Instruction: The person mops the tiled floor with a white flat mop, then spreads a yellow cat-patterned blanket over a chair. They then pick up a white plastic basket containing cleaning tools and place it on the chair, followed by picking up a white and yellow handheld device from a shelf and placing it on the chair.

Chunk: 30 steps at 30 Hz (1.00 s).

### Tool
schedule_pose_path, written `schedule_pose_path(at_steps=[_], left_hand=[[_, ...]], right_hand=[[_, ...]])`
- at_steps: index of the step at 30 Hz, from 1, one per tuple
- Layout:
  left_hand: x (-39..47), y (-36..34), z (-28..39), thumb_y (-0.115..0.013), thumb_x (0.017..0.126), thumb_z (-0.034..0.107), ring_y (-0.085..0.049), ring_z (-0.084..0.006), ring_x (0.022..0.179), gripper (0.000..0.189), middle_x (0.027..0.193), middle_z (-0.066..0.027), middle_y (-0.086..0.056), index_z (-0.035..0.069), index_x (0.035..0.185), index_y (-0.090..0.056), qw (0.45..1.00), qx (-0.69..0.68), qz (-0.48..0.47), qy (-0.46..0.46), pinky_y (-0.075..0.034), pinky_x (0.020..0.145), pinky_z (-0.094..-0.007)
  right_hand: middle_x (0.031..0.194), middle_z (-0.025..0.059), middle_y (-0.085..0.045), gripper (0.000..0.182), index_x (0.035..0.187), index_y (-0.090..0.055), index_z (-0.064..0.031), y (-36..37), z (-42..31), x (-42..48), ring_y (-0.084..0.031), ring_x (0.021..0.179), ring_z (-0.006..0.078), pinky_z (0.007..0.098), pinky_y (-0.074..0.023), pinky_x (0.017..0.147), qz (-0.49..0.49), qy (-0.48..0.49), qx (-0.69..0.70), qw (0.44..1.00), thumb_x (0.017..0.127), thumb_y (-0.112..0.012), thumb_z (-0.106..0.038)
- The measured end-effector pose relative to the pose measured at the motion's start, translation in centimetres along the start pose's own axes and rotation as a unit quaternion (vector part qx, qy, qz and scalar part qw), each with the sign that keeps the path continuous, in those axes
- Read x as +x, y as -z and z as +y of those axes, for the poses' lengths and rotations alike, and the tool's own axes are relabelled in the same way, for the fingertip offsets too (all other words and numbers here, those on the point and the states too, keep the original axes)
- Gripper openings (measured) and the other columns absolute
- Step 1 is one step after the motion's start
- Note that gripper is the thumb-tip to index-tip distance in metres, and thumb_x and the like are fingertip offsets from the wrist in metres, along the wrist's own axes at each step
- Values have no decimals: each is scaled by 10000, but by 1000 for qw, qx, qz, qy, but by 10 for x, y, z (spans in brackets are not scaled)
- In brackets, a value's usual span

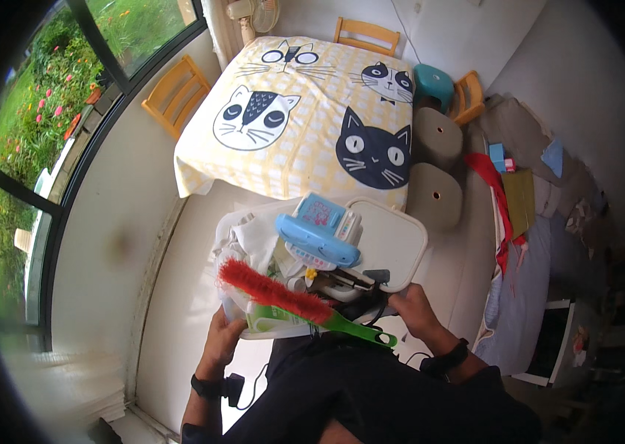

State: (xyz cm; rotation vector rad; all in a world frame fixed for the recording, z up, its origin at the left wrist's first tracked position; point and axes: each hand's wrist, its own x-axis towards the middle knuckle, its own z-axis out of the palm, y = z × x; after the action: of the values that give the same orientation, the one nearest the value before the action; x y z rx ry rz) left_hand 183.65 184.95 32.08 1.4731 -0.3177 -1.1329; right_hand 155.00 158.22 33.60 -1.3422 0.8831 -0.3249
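Note:
Both my hands hold a whitish plastic bin (224, 227) at waist height. My left hand (225, 333) grips its near left corner, and my right hand (413, 308) its right side. Across the top lies a red-bristled brush (276, 291) with a green handle. Behind the brush sit a light-blue plastic toy with small coloured keys (318, 238), a white cloth (254, 241) and a white rounded-corner tray or lid (393, 241). Dark items and a cable are jumbled near my right hand; what lies deeper in the bin is hidden.
Ahead stands a table with a cat-print cloth (312, 127), wooden chairs (179, 94) around it. Grey-brown stools (434, 197) and a teal stool (433, 83) line its right side. A sofa with cloths (518, 277) is at right, a window wall (107, 194) at left.

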Motion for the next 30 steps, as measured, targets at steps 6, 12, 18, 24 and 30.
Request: schedule_pose_path(at_steps=[6,12,18,24,30], left_hand=[[155,3,96,-537,805,12,-598,-195,1107,520,1209,-91,-633,-36,1322,-512,996,54,-54,-38,-443,1003,-318],[285,-8,168,-549,813,37,-598,-152,989,485,1111,-67,-641,-34,1293,-535,992,66,-93,-46,-467,886,-273],[426,-45,247,-555,825,60,-609,-129,848,447,1031,-53,-650,-19,1265,-548,984,89,-150,-48,-486,742,-248],[518,-80,298,-513,860,64,-671,-180,821,402,1016,-122,-653,-86,1232,-534,983,84,-154,-52,-558,727,-282],[636,-160,342,-459,886,50,-695,-297,936,417,1118,-205,-654,-123,1261,-513,980,57,-166,-92,-608,819,-368]], right_hand=[[886,8,-631,244,1063,-648,56,18,-55,120,-546,772,75,251,-452,661,64,12,-9,998,856,-552,-33],[876,8,-613,208,1036,-635,48,31,-76,215,-553,741,77,250,-476,616,130,36,93,987,877,-546,-52],[1108,94,-654,342,1235,-571,40,88,-113,320,-693,951,204,360,-624,767,127,36,62,989,925,-473,-65],[928,23,-588,205,1085,-594,22,105,-160,410,-671,835,170,370,-636,744,118,64,198,971,979,-498,-124],[1149,81,-628,317,1267,-543,12,198,-188,526,-687,974,230,397,-630,810,105,92,180,974,985,-494,-125]])
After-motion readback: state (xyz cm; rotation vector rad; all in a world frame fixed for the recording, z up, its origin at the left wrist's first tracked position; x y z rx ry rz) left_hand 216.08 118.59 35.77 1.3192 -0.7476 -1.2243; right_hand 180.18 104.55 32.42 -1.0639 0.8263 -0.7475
